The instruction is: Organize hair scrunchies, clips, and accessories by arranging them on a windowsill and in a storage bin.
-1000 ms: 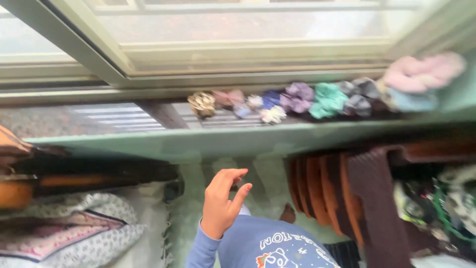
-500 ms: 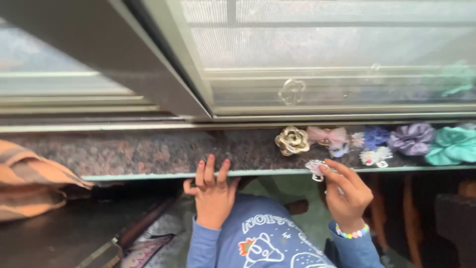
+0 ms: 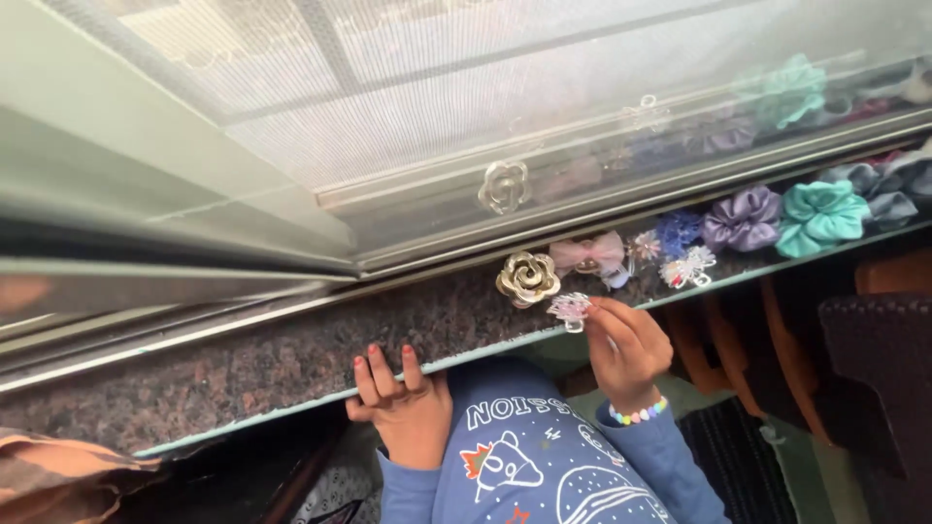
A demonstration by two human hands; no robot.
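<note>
My left hand (image 3: pixel 403 403) grips the front edge of the speckled stone window sill (image 3: pixel 272 364), fingers curled over its top. My right hand (image 3: pixel 626 349) pinches a small clear sparkly hair clip (image 3: pixel 569 310) and holds it on the sill just in front of a gold rose-shaped clip (image 3: pixel 528 278). Beyond it along the sill lie a pink bow clip (image 3: pixel 588 254), a white butterfly clip (image 3: pixel 687 268), a blue flower clip (image 3: pixel 678 231), a purple scrunchie (image 3: pixel 743 218) and a teal scrunchie (image 3: pixel 821 215). I wear a blue printed long-sleeved top and a bead bracelet on my right wrist.
A sliding window with mesh screen (image 3: pixel 485 107) rises right behind the sill. Grey scrunchies (image 3: pixel 893 184) end the row at far right. Orange striped cloth (image 3: pixel 58 475) lies at lower left. Brown and dark fabrics (image 3: pixel 854 359) hang below the sill at right.
The view has tilted and moved closer. My right hand has carried the clear clip up onto the sill beside the gold rose clip. My left hand stays on the sill edge.
</note>
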